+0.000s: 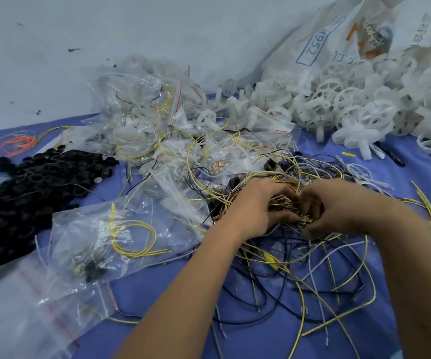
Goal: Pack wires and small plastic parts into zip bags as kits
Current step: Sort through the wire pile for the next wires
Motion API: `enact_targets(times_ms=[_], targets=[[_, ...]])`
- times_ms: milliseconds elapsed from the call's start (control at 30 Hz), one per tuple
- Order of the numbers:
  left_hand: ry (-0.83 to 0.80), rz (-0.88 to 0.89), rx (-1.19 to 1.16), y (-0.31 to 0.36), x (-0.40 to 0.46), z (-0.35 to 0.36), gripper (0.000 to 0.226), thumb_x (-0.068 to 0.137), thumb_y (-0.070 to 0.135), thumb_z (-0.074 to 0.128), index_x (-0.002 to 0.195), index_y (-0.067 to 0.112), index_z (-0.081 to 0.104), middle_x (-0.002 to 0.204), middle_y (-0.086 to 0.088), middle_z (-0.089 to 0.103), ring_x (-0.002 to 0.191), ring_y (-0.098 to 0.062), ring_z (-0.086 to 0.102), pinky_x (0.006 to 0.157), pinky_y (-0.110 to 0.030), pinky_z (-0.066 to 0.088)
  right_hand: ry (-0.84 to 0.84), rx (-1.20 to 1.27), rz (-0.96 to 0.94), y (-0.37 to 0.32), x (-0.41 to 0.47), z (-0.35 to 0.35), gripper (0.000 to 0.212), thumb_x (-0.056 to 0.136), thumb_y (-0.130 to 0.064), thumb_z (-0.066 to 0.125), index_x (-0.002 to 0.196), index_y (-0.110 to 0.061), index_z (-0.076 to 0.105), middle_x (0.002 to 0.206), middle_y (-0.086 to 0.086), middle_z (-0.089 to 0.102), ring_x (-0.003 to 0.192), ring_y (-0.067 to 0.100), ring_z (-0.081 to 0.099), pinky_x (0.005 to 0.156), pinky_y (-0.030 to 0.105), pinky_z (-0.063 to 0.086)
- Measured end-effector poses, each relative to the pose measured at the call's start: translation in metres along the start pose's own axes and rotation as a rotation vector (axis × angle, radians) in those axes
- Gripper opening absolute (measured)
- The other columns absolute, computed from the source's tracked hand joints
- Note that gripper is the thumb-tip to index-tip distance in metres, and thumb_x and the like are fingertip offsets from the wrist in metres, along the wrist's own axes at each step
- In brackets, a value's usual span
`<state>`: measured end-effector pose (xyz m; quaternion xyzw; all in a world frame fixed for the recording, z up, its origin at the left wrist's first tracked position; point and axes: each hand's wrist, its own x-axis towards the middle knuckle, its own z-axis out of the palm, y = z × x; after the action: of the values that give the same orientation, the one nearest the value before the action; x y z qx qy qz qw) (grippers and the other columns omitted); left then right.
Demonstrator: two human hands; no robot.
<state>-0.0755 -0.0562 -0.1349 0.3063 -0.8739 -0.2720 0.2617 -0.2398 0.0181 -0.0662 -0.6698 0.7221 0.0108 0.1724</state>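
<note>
Yellow, black and white wires [299, 268] lie tangled on the blue cloth [403, 172]; your left hand [258, 206] and right hand [338, 206] meet in the tangle, fingers curled around strands. Left of the tangle lies a zip bag [121, 237] holding yellow wire.

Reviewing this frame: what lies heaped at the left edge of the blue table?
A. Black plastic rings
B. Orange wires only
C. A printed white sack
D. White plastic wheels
A: the black rings form the heap at the left edge of the table, while the white wheels and the sack lie at the far right.
</note>
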Motion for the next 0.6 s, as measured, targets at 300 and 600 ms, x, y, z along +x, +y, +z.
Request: enact_targets(times_ms=[300, 600], targets=[[-0.107, -0.069, -0.064, -0.01, 0.006, -0.02, 0.044, 0.075, 0.02, 0.091, 0.115, 0.024, 0.074, 0.109, 0.014, 0.065, 0.107, -0.005, 0.059, 0.093, -0.017, 0.043, 0.045, -0.005, -0.001, -0.003, 0.009, 0.007, 0.018, 0.072, -0.025, 0.089, 0.071, -0.023, 0.072, 0.065, -0.01, 0.067, 0.063, 0.005, 0.061, 0.051, 0.017, 0.038], [-0.219, -0.175, -0.129, -0.001, 0.003, -0.028, 0.044, 0.079, 0.003, 0.084, 0.118, 0.018, 0.07, 0.113, 0.011, 0.065, 0.107, -0.006, 0.06, 0.097, -0.022, 0.045, 0.094, 0.0, -0.014, -0.007, 0.002, 0.012, 0.012, 0.078, -0.028, 0.086, 0.079, -0.025, 0.074, 0.076, -0.011, 0.065, 0.075, 0.014, 0.063, 0.062, 0.023, 0.042]])
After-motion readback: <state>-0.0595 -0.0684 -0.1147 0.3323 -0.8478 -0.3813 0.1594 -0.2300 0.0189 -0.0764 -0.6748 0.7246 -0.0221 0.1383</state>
